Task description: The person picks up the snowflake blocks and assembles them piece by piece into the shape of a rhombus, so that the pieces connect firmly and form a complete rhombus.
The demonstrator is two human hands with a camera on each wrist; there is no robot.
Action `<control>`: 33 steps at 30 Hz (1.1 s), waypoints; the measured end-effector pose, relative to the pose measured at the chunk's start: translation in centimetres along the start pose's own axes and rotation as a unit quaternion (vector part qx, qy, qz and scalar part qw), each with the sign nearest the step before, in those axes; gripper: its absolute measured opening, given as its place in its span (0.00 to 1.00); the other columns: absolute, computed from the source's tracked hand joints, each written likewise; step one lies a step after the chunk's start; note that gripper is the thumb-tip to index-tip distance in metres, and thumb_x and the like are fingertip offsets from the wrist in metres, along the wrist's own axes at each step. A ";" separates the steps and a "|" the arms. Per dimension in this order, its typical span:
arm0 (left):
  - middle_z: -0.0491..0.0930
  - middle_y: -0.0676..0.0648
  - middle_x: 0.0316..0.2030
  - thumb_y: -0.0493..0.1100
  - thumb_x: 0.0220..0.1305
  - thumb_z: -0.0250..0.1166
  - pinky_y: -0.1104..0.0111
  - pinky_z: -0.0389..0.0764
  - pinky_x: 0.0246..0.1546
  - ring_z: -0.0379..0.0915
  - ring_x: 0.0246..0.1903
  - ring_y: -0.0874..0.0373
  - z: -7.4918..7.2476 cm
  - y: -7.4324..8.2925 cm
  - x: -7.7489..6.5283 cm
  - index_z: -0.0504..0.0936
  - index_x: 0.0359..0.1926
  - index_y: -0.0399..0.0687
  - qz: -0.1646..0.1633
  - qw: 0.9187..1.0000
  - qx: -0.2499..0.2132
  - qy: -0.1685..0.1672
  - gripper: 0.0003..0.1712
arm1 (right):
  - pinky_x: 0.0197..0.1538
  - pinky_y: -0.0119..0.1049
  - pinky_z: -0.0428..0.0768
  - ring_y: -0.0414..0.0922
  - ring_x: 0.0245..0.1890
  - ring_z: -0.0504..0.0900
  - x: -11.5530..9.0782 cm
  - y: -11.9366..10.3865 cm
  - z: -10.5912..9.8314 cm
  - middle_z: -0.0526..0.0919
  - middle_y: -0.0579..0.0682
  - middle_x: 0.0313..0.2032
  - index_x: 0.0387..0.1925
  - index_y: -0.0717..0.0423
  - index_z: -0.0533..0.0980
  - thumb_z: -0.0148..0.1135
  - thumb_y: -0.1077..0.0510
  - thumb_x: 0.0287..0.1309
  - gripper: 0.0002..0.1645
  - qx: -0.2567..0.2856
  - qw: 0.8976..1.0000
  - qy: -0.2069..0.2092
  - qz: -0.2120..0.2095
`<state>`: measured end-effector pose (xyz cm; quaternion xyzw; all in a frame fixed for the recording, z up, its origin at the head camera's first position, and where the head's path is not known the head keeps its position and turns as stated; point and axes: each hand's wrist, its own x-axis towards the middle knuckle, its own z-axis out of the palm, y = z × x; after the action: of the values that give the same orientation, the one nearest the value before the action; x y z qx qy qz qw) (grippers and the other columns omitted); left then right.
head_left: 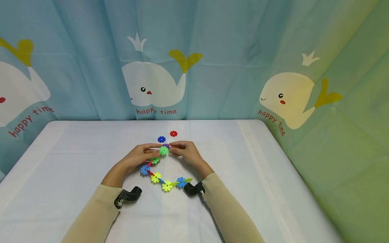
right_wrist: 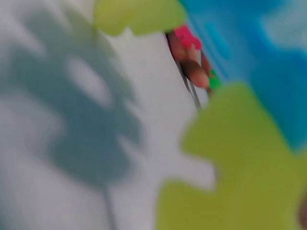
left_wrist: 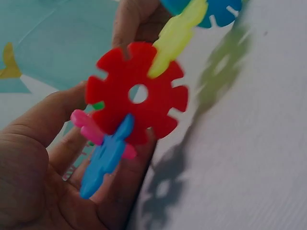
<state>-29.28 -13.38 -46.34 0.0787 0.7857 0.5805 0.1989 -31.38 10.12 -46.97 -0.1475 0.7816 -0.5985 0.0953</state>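
Note:
A chain of slotted plastic snowflake discs curves between the two hands, with yellow discs (head_left: 167, 186), a blue disc (head_left: 145, 169) and a red disc (left_wrist: 158, 112) among its pieces. At its upper end, the left hand (head_left: 141, 156) holds the chain by a light green disc (head_left: 163, 150). Opposite it, the right hand (head_left: 186, 152) pinches a purple disc (head_left: 165, 145) between thumb and fingers, right behind the green one. The hands almost meet there. In the right wrist view a large yellow-green disc (right_wrist: 240, 158) hides most of the work.
Loose on the white table (head_left: 243, 158), beyond the fingertips, lie a red disc (head_left: 173, 133), a dark blue disc (head_left: 161, 139) and a white disc (head_left: 169, 140). A blue curtain (head_left: 225, 67) with printed whales hangs behind the table.

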 end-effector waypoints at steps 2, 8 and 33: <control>0.79 0.41 0.58 0.51 0.65 0.67 0.60 0.82 0.51 0.79 0.47 0.56 -0.4 0.0 -0.1 0.71 0.68 0.50 -0.008 1.000 0.004 -0.004 0.33 | 0.44 0.34 0.84 0.43 0.37 0.86 0.0 -0.1 -0.4 0.87 0.57 0.44 0.51 0.63 0.82 0.66 0.60 0.62 0.17 -0.007 1.000 0.007 0.006; 0.74 0.39 0.63 0.55 0.65 0.66 0.62 0.82 0.49 0.78 0.49 0.55 -1.5 0.0 -0.3 0.70 0.70 0.52 -0.020 0.999 0.034 -0.005 0.35 | 0.44 0.34 0.83 0.46 0.37 0.87 0.3 -0.4 -1.2 0.87 0.57 0.44 0.50 0.63 0.82 0.66 0.61 0.61 0.16 -0.034 0.999 0.018 0.018; 0.76 0.41 0.62 0.56 0.65 0.66 0.57 0.80 0.53 0.77 0.50 0.53 -2.5 -0.4 -0.7 0.70 0.70 0.52 -0.024 0.999 0.037 0.012 0.35 | 0.31 0.26 0.69 0.38 0.29 0.71 3.5 -1.5 0.6 0.82 0.47 0.29 0.48 0.55 0.85 0.71 0.57 0.57 0.16 -0.259 0.965 -0.044 -0.001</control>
<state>-29.62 -15.95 -45.98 0.0601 0.8106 0.5469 0.2006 -34.31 7.97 -45.63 -0.1942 0.9047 -0.3690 0.0872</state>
